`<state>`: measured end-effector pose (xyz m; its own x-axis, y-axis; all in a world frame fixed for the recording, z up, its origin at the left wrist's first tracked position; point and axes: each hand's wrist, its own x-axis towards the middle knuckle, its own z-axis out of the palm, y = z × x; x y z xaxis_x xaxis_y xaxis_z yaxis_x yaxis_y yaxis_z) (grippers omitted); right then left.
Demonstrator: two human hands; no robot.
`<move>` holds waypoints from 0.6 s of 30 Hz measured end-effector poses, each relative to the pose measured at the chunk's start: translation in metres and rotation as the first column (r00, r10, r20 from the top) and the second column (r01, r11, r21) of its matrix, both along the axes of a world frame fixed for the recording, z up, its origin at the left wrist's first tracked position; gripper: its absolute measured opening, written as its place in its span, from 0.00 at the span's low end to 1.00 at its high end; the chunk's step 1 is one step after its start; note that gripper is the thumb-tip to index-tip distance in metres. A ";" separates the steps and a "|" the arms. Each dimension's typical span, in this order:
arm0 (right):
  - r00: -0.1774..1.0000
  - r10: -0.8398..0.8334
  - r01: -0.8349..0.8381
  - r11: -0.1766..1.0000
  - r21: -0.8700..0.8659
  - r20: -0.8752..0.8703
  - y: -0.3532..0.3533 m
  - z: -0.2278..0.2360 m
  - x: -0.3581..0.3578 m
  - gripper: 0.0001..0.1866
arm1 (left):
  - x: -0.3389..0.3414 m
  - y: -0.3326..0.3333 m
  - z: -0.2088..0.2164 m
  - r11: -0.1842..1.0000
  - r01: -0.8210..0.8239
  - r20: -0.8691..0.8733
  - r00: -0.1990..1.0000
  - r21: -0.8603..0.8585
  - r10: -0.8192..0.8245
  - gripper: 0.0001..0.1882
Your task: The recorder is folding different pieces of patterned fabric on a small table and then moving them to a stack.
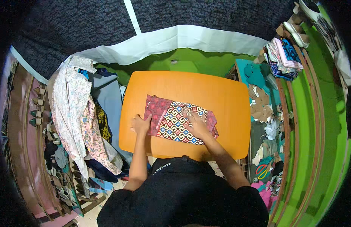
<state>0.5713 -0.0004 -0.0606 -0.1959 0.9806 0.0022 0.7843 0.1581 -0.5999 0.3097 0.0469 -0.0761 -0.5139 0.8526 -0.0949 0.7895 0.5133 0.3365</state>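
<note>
A folded patterned cloth (183, 125) lies on the orange table (228, 125). Its middle shows interlocking lines in white, black, red and blue, and maroon fabric (159, 109) shows at its left end and along its right edge. My left hand (140, 124) is at the cloth's lower left edge, thumb apart from the fingers and touching the maroon part. Flat on the patterned middle rests my right hand (197, 124), its fingers stretched out and somewhat blurred. Neither hand grips anything that I can see.
Draped garments (75, 109) hang close by the table's left side. To the right, a shelf holds fabric scraps (260, 102) and scissors with red and yellow handles (262, 171). Folded cloths (283, 56) are stacked at the far right. A dark patterned curtain (205, 15) hangs beyond the table.
</note>
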 end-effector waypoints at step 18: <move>0.927 -0.326 0.344 0.936 0.074 -0.184 -0.080 -0.063 -0.014 0.21 | 0.101 -0.021 0.069 0.488 0.811 0.398 0.351 0.323 -0.847 0.23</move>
